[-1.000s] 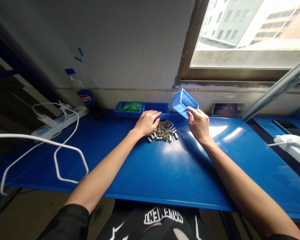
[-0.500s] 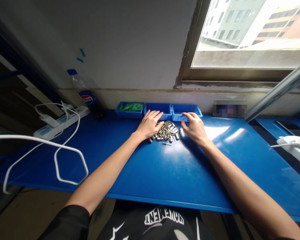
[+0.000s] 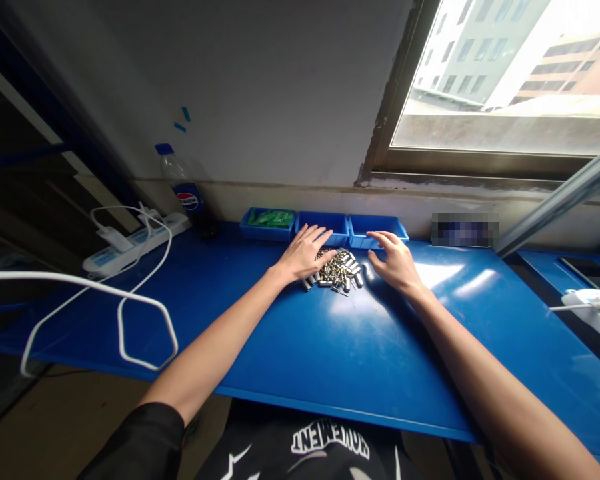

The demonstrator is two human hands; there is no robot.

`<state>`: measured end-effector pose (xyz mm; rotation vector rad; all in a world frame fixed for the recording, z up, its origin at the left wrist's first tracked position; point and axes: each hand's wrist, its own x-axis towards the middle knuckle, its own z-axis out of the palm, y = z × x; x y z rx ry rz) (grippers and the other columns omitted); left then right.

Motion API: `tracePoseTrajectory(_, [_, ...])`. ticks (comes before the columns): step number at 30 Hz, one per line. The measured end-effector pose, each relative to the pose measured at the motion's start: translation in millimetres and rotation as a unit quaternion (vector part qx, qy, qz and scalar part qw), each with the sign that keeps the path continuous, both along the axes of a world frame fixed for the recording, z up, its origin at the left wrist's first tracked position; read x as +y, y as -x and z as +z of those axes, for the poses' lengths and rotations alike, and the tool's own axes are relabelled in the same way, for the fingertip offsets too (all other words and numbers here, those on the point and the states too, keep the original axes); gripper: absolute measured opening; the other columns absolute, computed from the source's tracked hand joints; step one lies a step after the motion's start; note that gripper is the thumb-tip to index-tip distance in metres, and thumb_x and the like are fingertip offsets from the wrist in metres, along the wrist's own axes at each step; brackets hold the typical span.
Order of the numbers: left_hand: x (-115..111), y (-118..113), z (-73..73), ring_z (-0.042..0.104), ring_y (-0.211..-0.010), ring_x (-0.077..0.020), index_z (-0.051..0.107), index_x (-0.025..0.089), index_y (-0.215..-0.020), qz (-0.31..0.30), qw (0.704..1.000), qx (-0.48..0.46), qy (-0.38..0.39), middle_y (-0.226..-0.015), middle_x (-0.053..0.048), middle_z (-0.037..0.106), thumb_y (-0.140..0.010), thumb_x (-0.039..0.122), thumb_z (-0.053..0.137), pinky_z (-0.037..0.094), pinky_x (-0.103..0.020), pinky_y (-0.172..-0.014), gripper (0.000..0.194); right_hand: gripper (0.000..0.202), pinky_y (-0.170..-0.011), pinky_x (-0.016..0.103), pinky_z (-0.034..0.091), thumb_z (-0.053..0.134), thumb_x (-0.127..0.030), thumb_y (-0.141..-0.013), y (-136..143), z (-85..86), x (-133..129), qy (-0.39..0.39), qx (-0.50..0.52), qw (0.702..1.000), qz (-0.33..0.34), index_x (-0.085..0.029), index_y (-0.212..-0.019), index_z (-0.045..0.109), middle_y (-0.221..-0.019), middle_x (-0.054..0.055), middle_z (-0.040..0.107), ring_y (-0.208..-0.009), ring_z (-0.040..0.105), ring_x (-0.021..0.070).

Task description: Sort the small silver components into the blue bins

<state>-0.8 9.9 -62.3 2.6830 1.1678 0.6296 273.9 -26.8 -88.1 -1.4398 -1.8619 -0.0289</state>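
A heap of small metal parts [image 3: 339,270], some silvery and some brass-coloured, lies on the blue table [image 3: 300,347]. Over its left side my left hand [image 3: 303,253] is spread, fingers stretched out and nothing held; part of the heap is hidden beneath it. To the right of the heap my right hand [image 3: 393,262] hovers with thumb and fingers apart, also holding nothing. Just behind the hands stand two blue bins, the middle bin [image 3: 336,220] and the right bin [image 3: 380,223]. The left bin [image 3: 260,233] contains green pieces [image 3: 271,218].
A cola bottle [image 3: 187,200] stands by the wall at the back left. White cables [image 3: 165,313] loop over the table's left side from a power strip [image 3: 135,247]. Another power strip [image 3: 595,310] and a dark phone-like slab [image 3: 587,272] are at the right.
The view has shifted slightly, so everything sits a little lower and further right. Both hands keep nearly the same pose beside the heap.
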Motion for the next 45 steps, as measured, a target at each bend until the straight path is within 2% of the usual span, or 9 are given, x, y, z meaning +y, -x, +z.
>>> tracePoseTrajectory(4, [-2.9, 7.6, 10.4, 0.023, -0.161, -0.0306, 0.049, 0.015, -0.155, -0.004, 0.999, -0.039, -0.010, -0.166, -0.013, 0.042, -0.104, 0.053, 0.046, 0.026, -0.049, -0.131, 0.064, 0.038, -0.103, 0.049, 0.053, 0.056, -0.025, -0.093, 20.3, 14.6, -7.2, -0.050, -0.006, 0.999, 0.018, -0.019, -0.127, 0.071, -0.130, 0.015, 0.069, -0.110, 0.066, 0.0306])
tracePoseTrajectory(9, [-11.5, 35.8, 20.5, 0.070, -0.112, -0.0249, 0.076, 0.018, -0.114, 0.066, 0.992, -0.103, -0.024, -0.120, -0.011, 0.075, -0.102, 0.035, 0.048, 0.055, -0.037, -0.101, 0.035, 0.030, -0.098, 0.048, 0.053, 0.057, -0.024, -0.094, 76.0, 35.4, -0.3, -0.025, -0.041, 0.990, 0.130, -0.022, -0.119, 0.073, -0.114, 0.011, 0.076, -0.109, 0.062, 0.0314])
tracePoseTrajectory(12, [-15.6, 58.5, 17.9, 0.073, -0.086, -0.0233, 0.077, 0.021, -0.093, 0.134, 0.985, -0.104, 0.018, -0.094, -0.008, 0.079, -0.098, 0.031, 0.052, 0.056, -0.033, -0.082, 0.028, 0.037, -0.102, 0.051, 0.050, 0.057, -0.022, -0.093, 112.6, 40.3, 17.4, -0.001, -0.085, 0.983, 0.163, -0.022, -0.127, 0.071, -0.126, 0.012, 0.072, -0.119, 0.058, 0.0336])
tracePoseTrajectory(18, [-10.6, 89.7, 5.8, 0.072, -0.075, -0.0240, 0.077, 0.022, -0.085, 0.196, 0.970, -0.113, 0.088, -0.081, -0.007, 0.078, -0.095, 0.035, 0.055, 0.052, -0.032, -0.069, 0.028, 0.035, -0.103, 0.058, 0.047, 0.064, -0.027, -0.092, 162.7, 43.4, 57.2, -0.010, -0.186, 0.970, 0.153, -0.020, -0.125, 0.073, -0.142, 0.019, 0.059, -0.131, 0.048, 0.0406])
tracePoseTrajectory(23, [-9.1, 97.4, 4.4, 0.075, -0.082, -0.0273, 0.079, 0.023, -0.091, 0.195, 0.968, -0.099, 0.120, -0.087, -0.009, 0.080, -0.095, 0.034, 0.057, 0.052, -0.033, -0.070, 0.025, 0.020, -0.096, 0.053, 0.049, 0.067, -0.029, -0.093, 177.6, 48.2, 78.6, -0.025, -0.221, 0.962, 0.159, -0.021, -0.105, 0.080, -0.121, 0.019, 0.064, -0.117, 0.054, 0.0390])
tracePoseTrajectory(29, [-12.8, 97.9, 5.4, 0.075, -0.082, -0.0275, 0.080, 0.023, -0.094, 0.182, 0.971, -0.071, 0.136, -0.092, -0.010, 0.080, -0.094, 0.031, 0.058, 0.053, -0.034, -0.071, 0.024, 0.021, -0.071, 0.034, 0.045, 0.061, -0.033, -0.096, 183.6, 45.7, 92.6, 0.045, -0.180, 0.962, 0.200, -0.019, -0.095, 0.077, -0.097, 0.013, 0.068, -0.078, 0.061, 0.0237])
tracePoseTrajectory(37, [-13.2, 98.3, 10.3, 0.073, -0.076, -0.0262, 0.079, 0.020, -0.085, 0.147, 0.973, -0.128, 0.125, -0.083, -0.009, 0.078, -0.098, 0.044, 0.057, 0.054, -0.036, -0.074, 0.035, 0.024, -0.067, 0.029, 0.043, 0.063, -0.038, -0.097, 172.5, 61.4, 71.2, -0.030, -0.037, 0.966, 0.253, -0.019, -0.084, 0.071, -0.082, 0.005, 0.064, -0.068, 0.056, 0.0172])
tracePoseTrajectory(41, [-16.6, 87.9, 13.2, 0.073, -0.108, -0.0352, 0.081, 0.016, -0.097, 0.165, 0.893, -0.334, 0.253, -0.106, -0.013, 0.080, -0.081, 0.058, 0.079, 0.054, -0.044, -0.097, 0.045, 0.024, -0.065, 0.028, 0.044, 0.066, -0.040, -0.097, 152.3, 83.4, 45.3, -0.093, 0.001, 0.963, 0.254, -0.020, -0.086, 0.072, -0.082, 0.004, 0.063, -0.068, 0.055, 0.0156])
tracePoseTrajectory(45, [-30.8, 65.2, 21.4, 0.059, -0.136, -0.0335, 0.076, 0.021, -0.120, -0.015, 0.697, -0.613, 0.372, -0.128, -0.010, 0.075, -0.071, 0.049, 0.091, 0.045, -0.051, -0.116, 0.058, 0.021, -0.061, 0.028, 0.046, 0.070, -0.038, -0.096, 125.0, 98.9, 21.2, -0.123, 0.003, 0.955, 0.270, -0.020, -0.086, 0.073, -0.078, 0.002, 0.062, -0.064, 0.055, 0.0142])
